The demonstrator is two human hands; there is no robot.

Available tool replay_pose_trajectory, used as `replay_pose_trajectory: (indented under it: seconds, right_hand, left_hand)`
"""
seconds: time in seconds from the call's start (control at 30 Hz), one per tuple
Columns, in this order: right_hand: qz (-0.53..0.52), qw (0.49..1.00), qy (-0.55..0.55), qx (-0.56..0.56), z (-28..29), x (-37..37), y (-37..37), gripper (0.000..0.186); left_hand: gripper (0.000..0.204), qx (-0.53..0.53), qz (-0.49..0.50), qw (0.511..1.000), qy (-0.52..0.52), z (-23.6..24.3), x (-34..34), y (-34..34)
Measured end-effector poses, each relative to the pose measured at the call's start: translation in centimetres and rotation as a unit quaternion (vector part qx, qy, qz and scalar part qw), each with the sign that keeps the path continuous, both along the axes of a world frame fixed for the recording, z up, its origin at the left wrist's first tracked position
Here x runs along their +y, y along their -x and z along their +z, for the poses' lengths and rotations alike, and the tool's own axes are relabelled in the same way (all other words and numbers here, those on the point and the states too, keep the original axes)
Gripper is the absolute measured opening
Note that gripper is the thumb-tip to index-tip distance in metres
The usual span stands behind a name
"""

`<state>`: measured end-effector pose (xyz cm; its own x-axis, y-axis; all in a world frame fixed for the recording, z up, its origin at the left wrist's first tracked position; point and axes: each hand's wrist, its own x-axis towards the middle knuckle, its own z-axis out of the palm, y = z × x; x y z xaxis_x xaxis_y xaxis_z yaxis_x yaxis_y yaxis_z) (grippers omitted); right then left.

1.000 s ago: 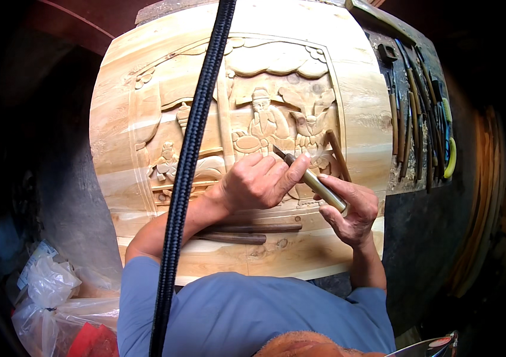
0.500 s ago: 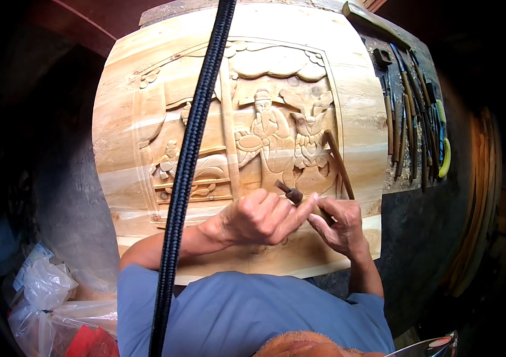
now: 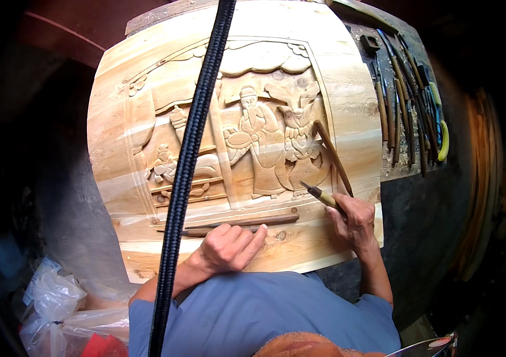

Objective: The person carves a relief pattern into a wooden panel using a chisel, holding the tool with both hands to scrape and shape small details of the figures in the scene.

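A pale wooden panel [image 3: 360, 113] carved in relief with a robed figure, a deer and drapery lies before me. My right hand [image 3: 357, 223] is closed around the light wooden handle of a carving chisel [image 3: 321, 195]; its dark blade points up-left over the carving's lower edge. At the panel's near side, my left hand [image 3: 229, 247] is closed, fingers curled, against two slim dark-handled tools [image 3: 271, 220] lying there. Whether it grips the nearer one is hidden. Another thin brown tool [image 3: 333, 159] lies slanted across the carving's right side, its lower end by my right hand.
Several chisels [image 3: 407, 107] lie in a row on the wood-chip-strewn bench at the right, with a yellow-handled tool [image 3: 444, 141] at its edge. A black braided cord [image 3: 190, 143] crosses the view. Clear plastic bags [image 3: 57, 297] lie at the lower left.
My hands have moved apart: the left went down-left, away from the chisel, and the right shifted slightly right with it. The two tools at the near side are now uncovered.
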<state>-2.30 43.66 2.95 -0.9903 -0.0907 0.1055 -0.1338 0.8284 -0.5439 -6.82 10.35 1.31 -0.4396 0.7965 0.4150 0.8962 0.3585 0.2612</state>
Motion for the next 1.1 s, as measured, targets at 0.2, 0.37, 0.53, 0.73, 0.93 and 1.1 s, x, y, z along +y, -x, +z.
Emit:
replay_pose_trajectory:
  seconds: [0.2,0.37,0.53,0.73,0.93,1.1]
  right_hand:
    - [0.005,1.000,-0.009,0.009,-0.7,0.0,-0.1,0.022]
    - [0.016,1.000,-0.018,0.014,-0.8,-0.2,0.1,0.022]
    - [0.026,0.999,-0.041,0.003,-0.6,0.0,0.0,0.024]
    - [0.032,0.997,-0.066,-0.009,-0.4,-0.1,0.2,0.025]
    - [0.044,0.996,-0.070,-0.032,-0.3,-0.2,0.7,0.027]
    - [0.037,0.997,-0.067,-0.021,-0.4,-0.5,0.8,0.027]
  left_hand:
    - [0.030,0.001,0.008,1.000,0.003,-0.2,0.0,0.4]
    - [0.028,0.005,0.004,1.000,0.001,-0.1,0.6,0.8]
    - [0.039,0.003,0.012,1.000,-0.015,-0.9,0.8,0.3]
    - [0.040,0.004,0.016,1.000,-0.014,-0.9,0.6,0.3]
    - [0.040,0.007,0.017,1.000,-0.023,-0.5,0.5,1.0]
    - [0.038,0.014,0.001,0.999,-0.030,-0.2,1.2,2.9]
